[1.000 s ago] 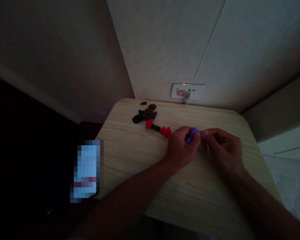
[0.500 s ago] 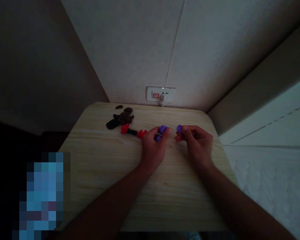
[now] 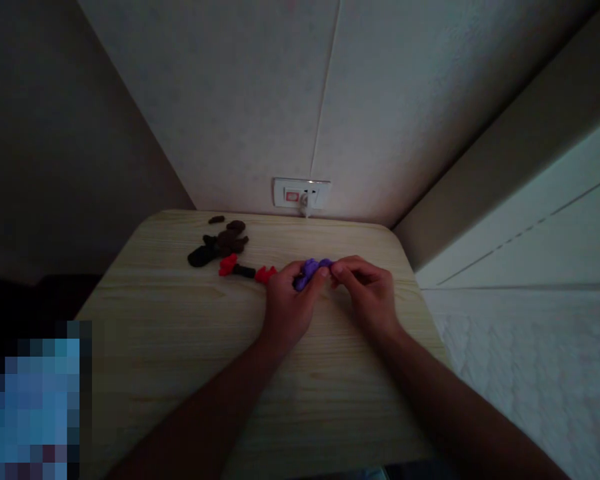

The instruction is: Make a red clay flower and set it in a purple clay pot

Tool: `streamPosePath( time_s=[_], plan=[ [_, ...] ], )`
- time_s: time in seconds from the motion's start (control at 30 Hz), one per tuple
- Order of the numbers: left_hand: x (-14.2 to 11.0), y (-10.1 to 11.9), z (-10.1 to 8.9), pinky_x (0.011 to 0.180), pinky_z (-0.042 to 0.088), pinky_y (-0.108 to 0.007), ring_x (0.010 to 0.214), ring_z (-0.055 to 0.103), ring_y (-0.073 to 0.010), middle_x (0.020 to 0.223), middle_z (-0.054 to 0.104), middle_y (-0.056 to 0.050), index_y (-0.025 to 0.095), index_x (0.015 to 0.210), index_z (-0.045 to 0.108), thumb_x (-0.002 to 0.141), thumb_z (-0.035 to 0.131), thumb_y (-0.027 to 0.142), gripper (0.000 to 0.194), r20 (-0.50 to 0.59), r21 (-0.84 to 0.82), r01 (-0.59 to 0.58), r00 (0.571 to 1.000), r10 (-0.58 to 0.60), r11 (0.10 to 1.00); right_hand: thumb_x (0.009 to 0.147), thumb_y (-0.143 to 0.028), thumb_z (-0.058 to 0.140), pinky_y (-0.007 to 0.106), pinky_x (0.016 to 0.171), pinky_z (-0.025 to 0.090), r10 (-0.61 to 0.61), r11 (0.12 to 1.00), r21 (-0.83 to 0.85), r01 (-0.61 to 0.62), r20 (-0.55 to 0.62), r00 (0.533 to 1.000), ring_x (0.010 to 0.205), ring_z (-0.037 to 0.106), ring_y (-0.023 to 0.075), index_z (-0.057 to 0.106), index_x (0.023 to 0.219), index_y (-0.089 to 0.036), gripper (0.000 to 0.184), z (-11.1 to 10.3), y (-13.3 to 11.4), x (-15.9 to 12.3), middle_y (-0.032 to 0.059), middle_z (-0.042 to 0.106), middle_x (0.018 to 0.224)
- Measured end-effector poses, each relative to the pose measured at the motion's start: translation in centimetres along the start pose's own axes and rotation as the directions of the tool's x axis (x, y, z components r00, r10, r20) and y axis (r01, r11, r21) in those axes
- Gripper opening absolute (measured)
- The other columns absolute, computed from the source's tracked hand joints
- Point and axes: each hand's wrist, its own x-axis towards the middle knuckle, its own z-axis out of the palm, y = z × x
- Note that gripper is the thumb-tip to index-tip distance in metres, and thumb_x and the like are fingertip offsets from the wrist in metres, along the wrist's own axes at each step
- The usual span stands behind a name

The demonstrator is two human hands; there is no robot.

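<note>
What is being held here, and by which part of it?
A purple lump: the left hand grips its left part, and the right hand pinches its right end. Whether it is one piece cannot be told.

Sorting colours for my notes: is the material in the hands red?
No, the left hand and right hand hold purple material.

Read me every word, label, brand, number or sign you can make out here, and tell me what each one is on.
There is no text I can read.
Wall socket plate: a reddish square shows on it, but any marking is too small to read.
Pixelated patch, lower left: blurred out, nothing legible.
Purple lump in the fingers: no lettering visible.
</note>
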Motion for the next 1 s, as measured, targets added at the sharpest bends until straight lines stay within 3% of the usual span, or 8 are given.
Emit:
streamPosePath(
  time_s=[0.17, 0.3, 0.47, 0.6, 0.7, 0.83, 0.9, 1.0],
  plan=[
    [-0.23, 0.26, 0.13, 0.049, 0.034, -0.023, 0.051, 0.043, -0.0098, 0.056, 0.052, 0.005, 0.019, 0.066, 0.059, 0.088, 0.068, 0.034, 0.028, 0.043, -0.048, -0.001, 0.999, 0.003, 0.999, 0.082, -0.042, 0.083, 0.027, 0.063, 0.051, 0.091, 0.996, -0.002, -0.091, 0.028, 0.995, 0.061, 0.062, 0.0141, 0.077, 0.076, -0.02, 0.024, -0.02, 0.24, -0.11, 0.0012, 0.071, 0.065],
    [-0.21, 0.19, 0.18, 0.044, 0.03, -0.022, 0.046, 0.04, -0.0092, 0.051, 0.049, 0.005, 0.02, 0.064, 0.055, 0.087, 0.066, 0.034, 0.029, 0.066, -0.104, 0.053, 0.997, -0.046, 0.993, 0.08, -0.045, 0.084, 0.027, 0.062, 0.051, 0.184, 0.972, 0.133, -0.192, 0.072, 0.98, 0.059, 0.062, 0.0135, 0.075, 0.077, -0.019, 0.028, 0.08, 0.8, -0.13, 0.0006, 0.07, 0.065],
    [-0.06, -0.07, 0.05, 0.045, 0.032, -0.022, 0.045, 0.04, -0.0082, 0.051, 0.051, 0.005, 0.019, 0.063, 0.057, 0.089, 0.066, 0.035, 0.031, 0.13, -0.16, 0.068, 0.99, -0.048, 0.985, 0.074, -0.041, 0.089, 0.022, 0.054, 0.049, 0.321, 0.865, 0.339, -0.37, 0.193, 0.927, 0.053, 0.058, 0.0107, 0.073, 0.074, -0.017, 0.029, 0.2, 0.59, 0.26, -0.0007, 0.067, 0.062],
    [-0.04, -0.09, 0.07, 0.045, 0.031, -0.023, 0.044, 0.04, -0.0082, 0.051, 0.05, 0.005, 0.019, 0.066, 0.058, 0.089, 0.064, 0.038, 0.031, 0.169, -0.207, 0.102, 0.983, -0.067, 0.973, 0.072, -0.039, 0.09, 0.021, 0.049, 0.049, 0.399, 0.775, 0.395, -0.493, 0.299, 0.867, 0.051, 0.058, 0.01, 0.072, 0.072, -0.017, 0.029, 0.1, 0.3, 0.52, -0.0003, 0.067, 0.063],
    [-0.04, -0.06, 0.1, 0.045, 0.031, -0.023, 0.045, 0.04, -0.0087, 0.052, 0.051, 0.005, 0.019, 0.066, 0.058, 0.089, 0.065, 0.039, 0.031, 0.167, -0.164, 0.099, 0.983, -0.071, 0.981, 0.075, -0.042, 0.088, 0.021, 0.049, 0.049, 0.337, 0.837, 0.367, -0.405, 0.237, 0.911, 0.053, 0.059, 0.0109, 0.075, 0.079, -0.018, 0.028, -0.06, 0.24, 0.48, -0.0003, 0.068, 0.066],
    [-0.11, 0.04, 0.01, 0.048, 0.031, -0.024, 0.049, 0.044, -0.0105, 0.054, 0.051, 0.005, 0.019, 0.068, 0.059, 0.09, 0.065, 0.037, 0.029, 0.175, -0.022, 0.048, 0.984, -0.043, 0.999, 0.077, -0.042, 0.087, 0.023, 0.052, 0.048, 0.181, 0.973, 0.126, -0.195, 0.111, 0.977, 0.056, 0.058, 0.0116, 0.078, 0.08, -0.019, 0.025, -0.37, 0.06, 0.38, 0.0005, 0.07, 0.068],
    [-0.2, 0.1, -0.05, 0.051, 0.033, -0.025, 0.053, 0.045, -0.0113, 0.056, 0.051, 0.004, 0.019, 0.067, 0.058, 0.091, 0.064, 0.036, 0.03, 0.181, 0.026, 0.004, 0.983, -0.008, 1.0, 0.075, -0.041, 0.088, 0.024, 0.052, 0.046, 0.167, 0.983, 0.061, -0.174, 0.108, 0.98, 0.054, 0.056, 0.0117, 0.076, 0.072, -0.018, 0.026, -0.45, 0.01, 0.35, 0.0, 0.067, 0.062],
    [-0.39, 0.13, -0.06, 0.055, 0.036, -0.026, 0.056, 0.047, -0.0119, 0.059, 0.053, 0.004, 0.019, 0.066, 0.056, 0.091, 0.063, 0.034, 0.029, 0.184, 0.073, -0.028, 0.983, 0.014, 0.997, 0.076, -0.041, 0.087, 0.024, 0.051, 0.042, 0.192, 0.973, 0.114, -0.202, 0.096, 0.977, 0.053, 0.052, 0.0108, 0.075, 0.068, -0.019, 0.027, -0.37, 0.15, 0.26, -0.0006, 0.065, 0.061]
  ],
)
